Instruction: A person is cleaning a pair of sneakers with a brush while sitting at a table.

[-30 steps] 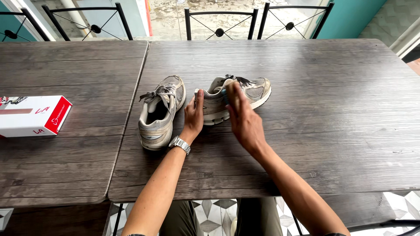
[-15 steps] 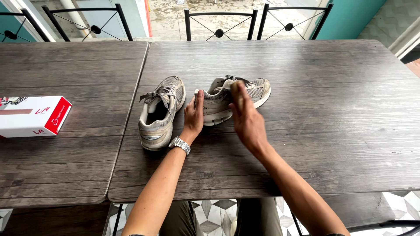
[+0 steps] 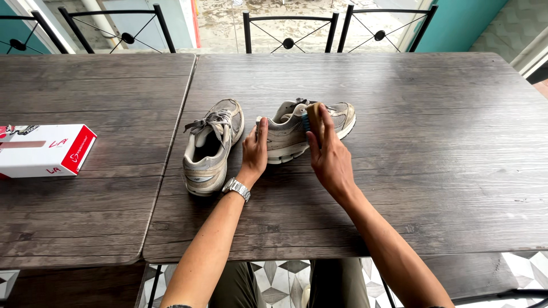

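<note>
Lying on the dark wooden table (image 3: 399, 188) are two grey sneakers, one small brush and one red-and-white box (image 3: 43, 150); three black metal chairs stand along the table's far edge. Taking the right-hand sneaker (image 3: 297, 130) as the landmark: it rests on its side, toe pointing away to the right, and both hands sit at it. The left hand (image 3: 254, 152), a metal watch (image 3: 236, 189) at its wrist, lies flat and open with fingers straight against the heel end of this sneaker, steadying it. The right hand (image 3: 328, 157) comes over the near side of the same shoe, its fingers curled around a wooden brush (image 3: 311, 117) with blue bristles, which is pressed against the shoe's upper near the laces. The other sneaker (image 3: 210, 146) stands upright just left of the landmark shoe, laces loose, close to the left hand but apart from it. The box lies well to the left, on the neighbouring tabletop.
</note>
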